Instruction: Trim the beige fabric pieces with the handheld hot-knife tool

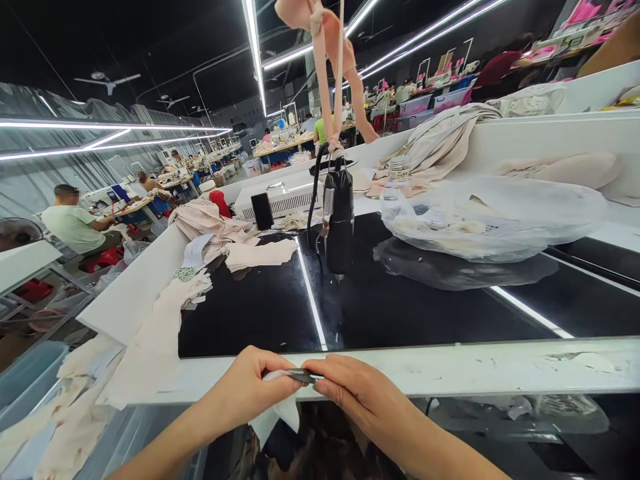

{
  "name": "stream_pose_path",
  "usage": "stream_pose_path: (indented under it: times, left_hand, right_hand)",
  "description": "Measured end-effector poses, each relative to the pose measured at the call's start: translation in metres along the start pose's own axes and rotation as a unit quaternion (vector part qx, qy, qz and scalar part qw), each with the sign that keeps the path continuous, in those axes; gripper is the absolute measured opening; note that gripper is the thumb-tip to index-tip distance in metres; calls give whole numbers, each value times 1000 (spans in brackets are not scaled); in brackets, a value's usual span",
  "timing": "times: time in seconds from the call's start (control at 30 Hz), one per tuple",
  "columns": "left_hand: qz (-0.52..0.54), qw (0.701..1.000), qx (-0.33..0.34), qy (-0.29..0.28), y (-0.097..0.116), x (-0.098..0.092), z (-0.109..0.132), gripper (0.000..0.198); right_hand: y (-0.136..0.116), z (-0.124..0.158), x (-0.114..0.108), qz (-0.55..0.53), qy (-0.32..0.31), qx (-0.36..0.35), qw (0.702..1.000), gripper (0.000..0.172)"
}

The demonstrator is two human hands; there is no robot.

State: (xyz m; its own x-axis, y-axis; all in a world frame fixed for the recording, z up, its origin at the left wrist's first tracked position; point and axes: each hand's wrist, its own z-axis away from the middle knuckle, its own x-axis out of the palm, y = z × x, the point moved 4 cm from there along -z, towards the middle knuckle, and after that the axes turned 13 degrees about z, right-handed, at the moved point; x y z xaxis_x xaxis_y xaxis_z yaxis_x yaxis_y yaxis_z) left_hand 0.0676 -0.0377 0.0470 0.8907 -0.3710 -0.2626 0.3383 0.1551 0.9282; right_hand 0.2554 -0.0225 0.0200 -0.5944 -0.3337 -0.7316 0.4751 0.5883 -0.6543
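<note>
My left hand point(257, 381) is closed, pinching a white piece of cloth or paper point(274, 415) that hangs below the fingers. Between both hands sits a small dark metal tool point(303, 375) with a pointed end, perhaps snips or tweezers. Its near part disappears under the fingers of my right hand point(350, 387), which is closed around it. The tip of the tool meets the white piece at my left thumb. Both hands are at the white front edge point(430, 370) of the table.
Beyond my hands, a black handheld tool point(340, 220) hangs by pale cloth strips over the glossy black tabletop point(400, 313). A clear plastic bag point(495, 220) lies right; beige fabric pieces point(155, 333) cover the left edge. A phone point(262, 211) stands behind. A person point(75, 220) sits far left.
</note>
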Motion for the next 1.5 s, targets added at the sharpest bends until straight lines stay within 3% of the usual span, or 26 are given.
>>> stream_pose_path:
  times: [0.4, 1.3, 1.5]
  left_hand:
    - [29, 1000, -2, -11, -4, -6, 3, 29]
    - [79, 997, -1, -25, -12, -10, -2, 31]
    - [80, 996, 3, -30, -12, -7, -2, 33]
  right_hand:
    - [-5, -10, 4, 0, -32, 28, 999, 41]
    - [-5, -17, 12, 19, 1, 5, 1000, 53]
    - [-4, -10, 12, -19, 15, 18, 1000, 53]
